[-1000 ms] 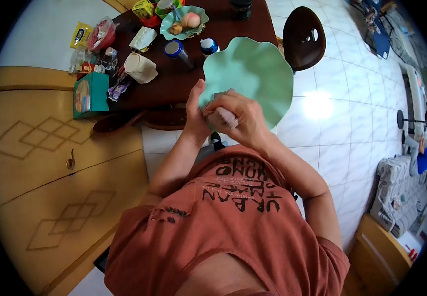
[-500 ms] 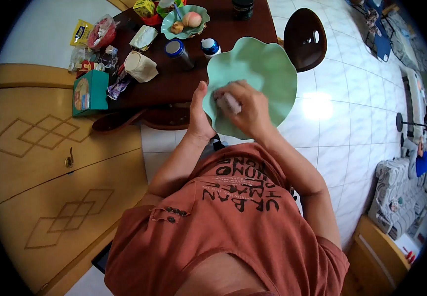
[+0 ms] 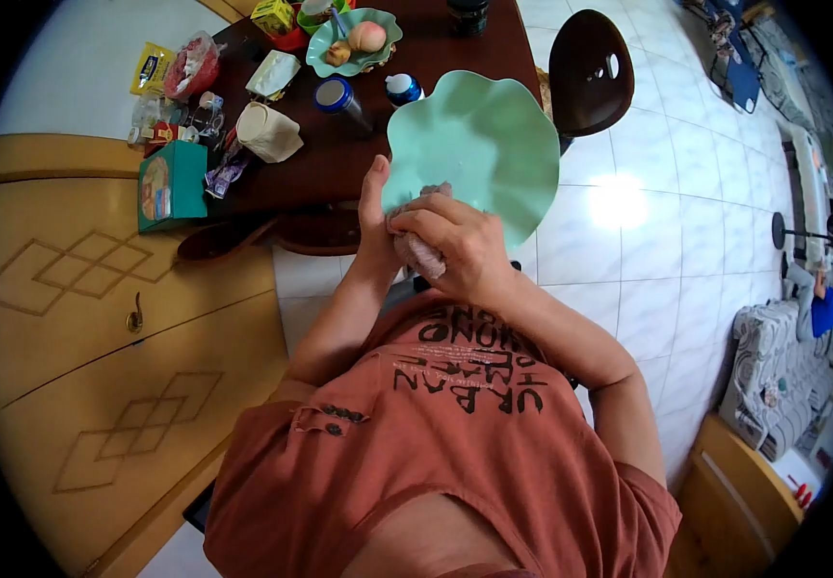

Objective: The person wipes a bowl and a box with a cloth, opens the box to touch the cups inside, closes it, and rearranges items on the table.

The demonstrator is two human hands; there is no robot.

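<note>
A pale green plate [image 3: 484,135] with a wavy rim is held up in front of my body, its inner face toward me. My left hand [image 3: 376,217] grips its near left edge, thumb up along the rim and the other fingers hidden behind. In my right hand [image 3: 460,241] is a bunched greyish-pink cloth [image 3: 420,252], pressed against the plate's near rim close to my left hand. The fingers of my right hand curl over the cloth.
On the dark table [image 3: 291,183] stand a blue-lidded jar [image 3: 337,96], a blue-and-white bottle [image 3: 402,89], a green dish [image 3: 385,50] with fruit and a teal box [image 3: 174,183]. A dark chair [image 3: 590,72] is at right. Farther right, a person in blue [image 3: 824,313] is partly visible.
My right hand and the cloth have moved from the plate's inner face down to its near rim by my left hand. The plate has shifted slightly left and tilted.
</note>
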